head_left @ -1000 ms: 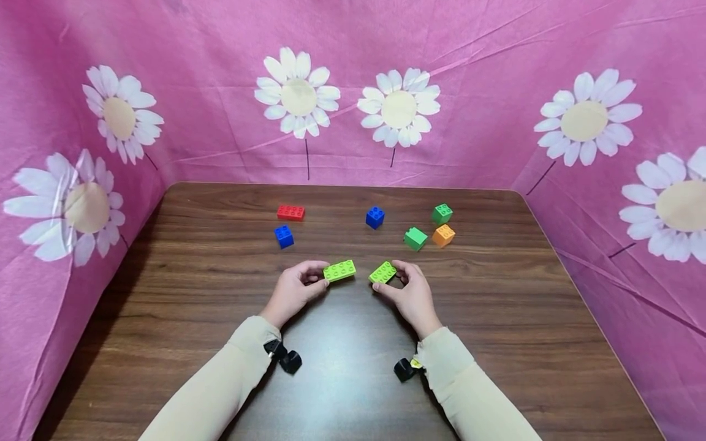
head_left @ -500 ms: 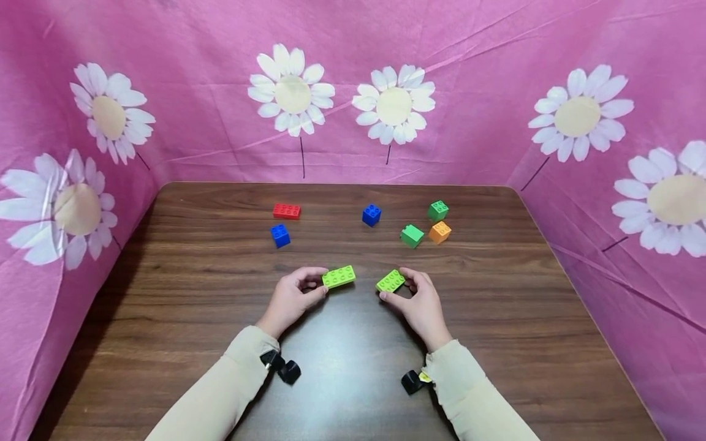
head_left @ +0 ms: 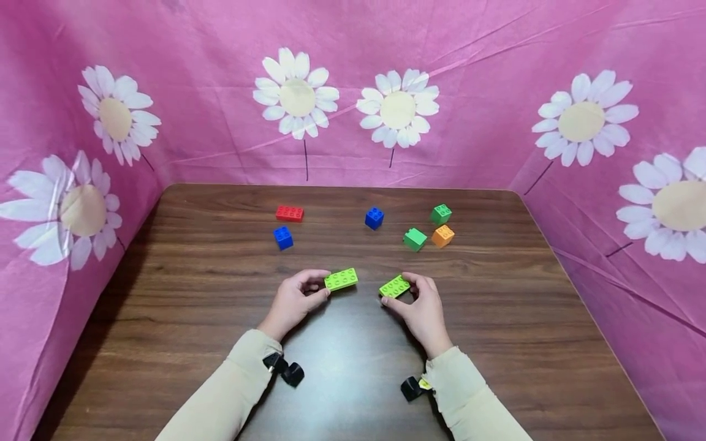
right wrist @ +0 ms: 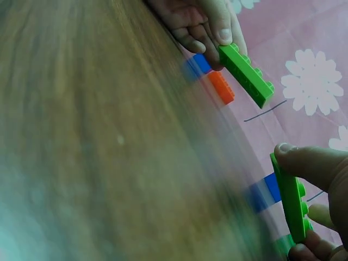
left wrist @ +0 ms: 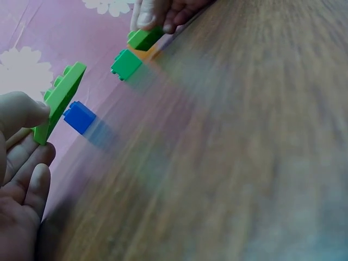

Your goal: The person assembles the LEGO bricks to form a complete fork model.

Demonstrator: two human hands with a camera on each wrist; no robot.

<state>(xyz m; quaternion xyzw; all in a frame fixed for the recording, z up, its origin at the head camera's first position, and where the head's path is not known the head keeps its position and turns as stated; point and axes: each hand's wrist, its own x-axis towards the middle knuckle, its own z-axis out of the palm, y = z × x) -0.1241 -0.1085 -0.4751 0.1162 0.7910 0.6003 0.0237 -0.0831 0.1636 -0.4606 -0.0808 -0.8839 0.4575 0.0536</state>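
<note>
In the head view my left hand (head_left: 292, 301) pinches a lime green building brick (head_left: 341, 279) by its left end, thumb on the near side. My right hand (head_left: 423, 311) pinches a second lime brick (head_left: 394, 286) between thumb and fingers at its right part. Both bricks are long, with studs facing up, and a gap separates them. The left wrist view shows the left hand's brick (left wrist: 60, 100) tilted, the thumb pressed on it. In the right wrist view the right hand's brick (right wrist: 291, 198) sits between thumb and fingertips.
Beyond the hands on the wooden table (head_left: 193, 275) lie a red brick (head_left: 289, 213), a blue brick (head_left: 284, 237), another blue brick (head_left: 374, 218), two green bricks (head_left: 415, 239) and an orange brick (head_left: 443, 236). A pink flowered cloth (head_left: 220, 122) rises around the table.
Both hands have drawn a little nearer to the body with their lime bricks. The right one has also shifted right, so the gap between the bricks is wider. The other bricks stay put.
</note>
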